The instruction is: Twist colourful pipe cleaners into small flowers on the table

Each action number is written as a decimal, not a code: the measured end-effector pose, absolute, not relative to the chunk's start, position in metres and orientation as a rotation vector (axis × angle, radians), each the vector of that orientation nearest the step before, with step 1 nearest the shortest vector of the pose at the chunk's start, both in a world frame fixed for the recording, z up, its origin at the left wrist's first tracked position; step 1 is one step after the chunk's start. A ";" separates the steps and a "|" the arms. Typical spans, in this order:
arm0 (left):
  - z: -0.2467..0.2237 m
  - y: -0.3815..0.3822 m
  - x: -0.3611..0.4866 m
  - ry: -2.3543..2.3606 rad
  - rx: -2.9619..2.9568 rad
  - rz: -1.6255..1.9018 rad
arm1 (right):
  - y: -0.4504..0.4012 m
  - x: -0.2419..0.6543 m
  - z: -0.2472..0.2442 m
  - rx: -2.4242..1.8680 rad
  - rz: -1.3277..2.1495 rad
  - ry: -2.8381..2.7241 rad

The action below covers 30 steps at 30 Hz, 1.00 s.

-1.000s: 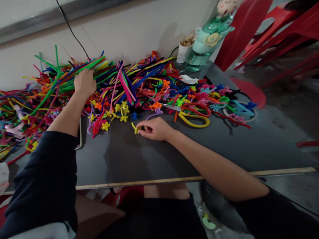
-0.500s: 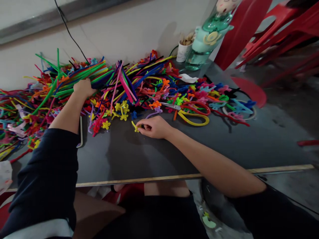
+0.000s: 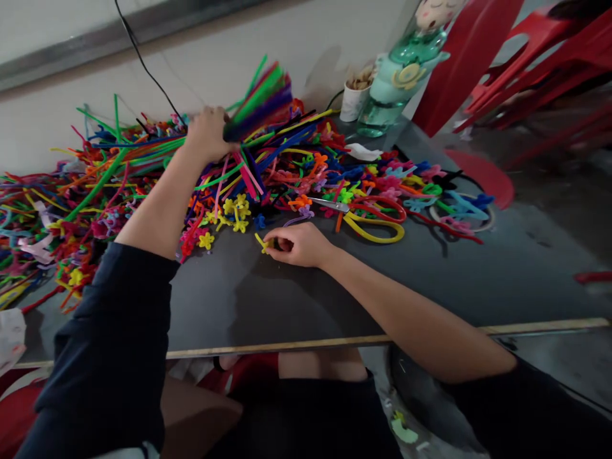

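Note:
My left hand [image 3: 209, 135] is wrapped round a bundle of pipe cleaners [image 3: 262, 99], green, red and blue, whose blurred right end is lifted above the colourful pile. Over the dark table [image 3: 306, 299], my right hand [image 3: 297, 245] pinches a small yellow pipe cleaner piece [image 3: 261, 242] between thumb and fingertips. Yellow pipe cleaner flowers [image 3: 238, 210] lie at the front of the pile, left of my right hand. Scissors [image 3: 374, 215] with red and yellow handles rest to the right of that hand, their blades pointing left.
A green bottle [image 3: 393, 83] and a paper cup [image 3: 354, 101] of brown sticks stand at the back. More pipe cleaner shapes [image 3: 392, 182] stretch to the right, beside a clear ring [image 3: 488, 220]. Red chairs [image 3: 514, 70] are beyond the table.
My left hand has moved right and slightly up, raising the bundle's right end off the pile. My right hand still pinches the yellow piece, almost unmoved.

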<state>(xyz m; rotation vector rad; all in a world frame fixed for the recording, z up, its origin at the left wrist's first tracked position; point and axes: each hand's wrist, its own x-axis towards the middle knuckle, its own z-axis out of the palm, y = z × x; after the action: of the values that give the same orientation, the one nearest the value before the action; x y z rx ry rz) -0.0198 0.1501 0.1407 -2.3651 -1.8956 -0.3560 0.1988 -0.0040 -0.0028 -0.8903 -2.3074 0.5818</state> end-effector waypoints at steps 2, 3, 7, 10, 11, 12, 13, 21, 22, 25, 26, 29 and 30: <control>0.134 0.142 -0.011 -1.925 -2.408 -0.370 | -0.004 0.200 -0.003 -0.921 0.579 -2.284; 0.132 0.136 -0.010 -1.869 -2.441 -0.465 | -0.003 0.200 -0.003 -0.923 0.588 -2.282; 0.120 0.104 -0.020 -1.809 -2.485 -0.605 | -0.002 0.200 -0.002 -0.912 0.577 -2.259; 0.101 0.083 -0.029 -1.808 -2.539 -0.564 | -0.002 0.201 -0.003 -0.934 0.562 -2.233; 0.095 0.078 -0.032 -1.780 -2.576 -0.540 | -0.002 0.201 -0.004 -0.936 0.577 -2.241; 0.090 0.073 -0.034 -1.747 -2.601 -0.530 | -0.002 0.201 -0.004 -0.938 0.596 -2.249; 0.087 0.068 -0.037 -1.741 -2.583 -0.554 | -0.002 0.201 -0.005 -0.936 0.621 -2.255; 0.089 0.038 -0.055 -1.660 -2.588 -0.622 | -0.005 0.192 -0.004 -0.902 0.790 -2.198; 0.084 0.037 -0.056 -1.606 -2.656 -0.557 | -0.006 0.192 -0.003 -0.870 0.768 -2.192; 0.062 0.038 -0.056 -1.625 -2.608 -0.439 | -0.013 0.192 -0.001 -0.713 0.721 -2.157; 0.055 0.038 -0.055 -1.673 -2.535 -0.429 | -0.015 0.191 0.000 -0.660 0.726 -2.163; 0.046 0.038 -0.054 -1.712 -2.458 -0.395 | -0.020 0.184 0.001 -0.493 0.780 -2.331; 0.047 0.038 -0.053 -1.713 -2.442 -0.426 | -0.021 0.181 0.001 -0.447 0.778 -2.405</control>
<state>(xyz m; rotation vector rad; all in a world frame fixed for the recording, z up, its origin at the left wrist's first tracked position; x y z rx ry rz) -0.0529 0.0381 0.0474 -2.4424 -1.7131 -0.4260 0.1810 -0.0206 0.0012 -0.4475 -2.4047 0.7776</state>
